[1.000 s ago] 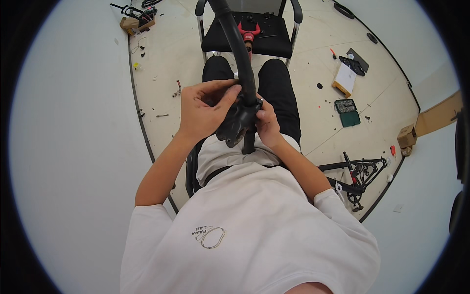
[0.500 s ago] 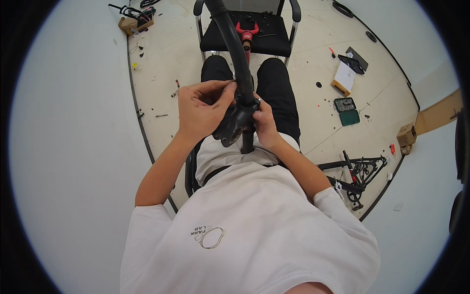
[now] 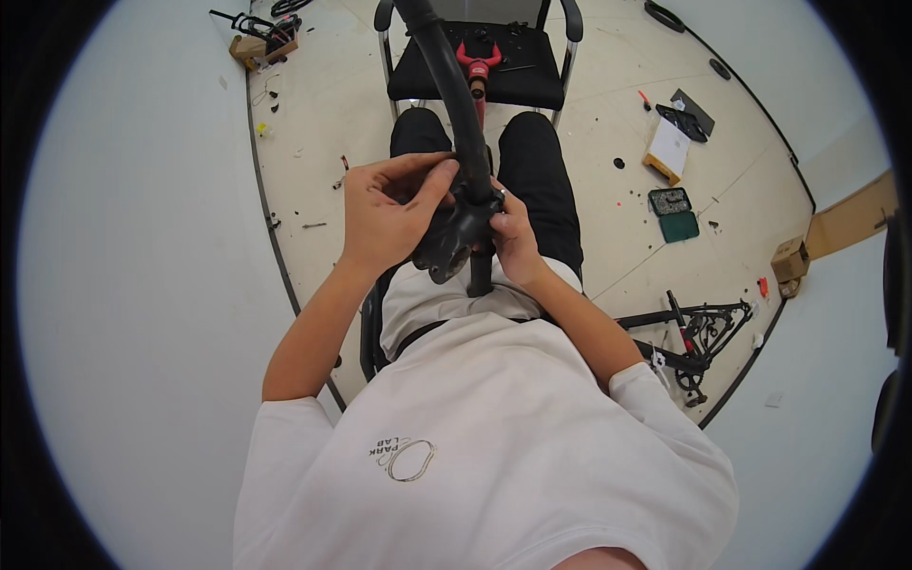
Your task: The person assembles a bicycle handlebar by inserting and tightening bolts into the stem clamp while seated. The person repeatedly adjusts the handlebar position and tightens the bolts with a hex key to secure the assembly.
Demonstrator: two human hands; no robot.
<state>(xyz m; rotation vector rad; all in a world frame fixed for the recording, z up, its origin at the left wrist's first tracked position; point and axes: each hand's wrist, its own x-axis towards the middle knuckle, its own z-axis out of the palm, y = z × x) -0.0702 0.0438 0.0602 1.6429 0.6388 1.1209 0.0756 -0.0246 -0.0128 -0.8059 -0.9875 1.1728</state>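
Observation:
A black bicycle handlebar (image 3: 443, 71) runs down toward my lap, its lower end against my shirt. Around its middle sits a black stem (image 3: 464, 228), with the open end facing me. My right hand (image 3: 515, 242) grips the stem's clamp and bar from the right, thumb on the near side and other fingers mostly hidden behind. On the other side, my left hand (image 3: 388, 207) is closed in a pinch, with thumb and fingertips against the bar just above the stem. Whatever those fingertips hold is too small or hidden to make out. Dark smudges mark the left palm.
Ahead, a black chair (image 3: 527, 76) bears a red fork (image 3: 479, 65) and small parts. On the floor at right are an open green case (image 3: 677, 226), a white-topped box (image 3: 668, 150) and a black bike frame (image 3: 689, 342). A carton of parts (image 3: 264, 46) lies far left.
My left hand has shifted very slightly, its fingers still at the bar. The handlebar, stem and right hand look almost unchanged.

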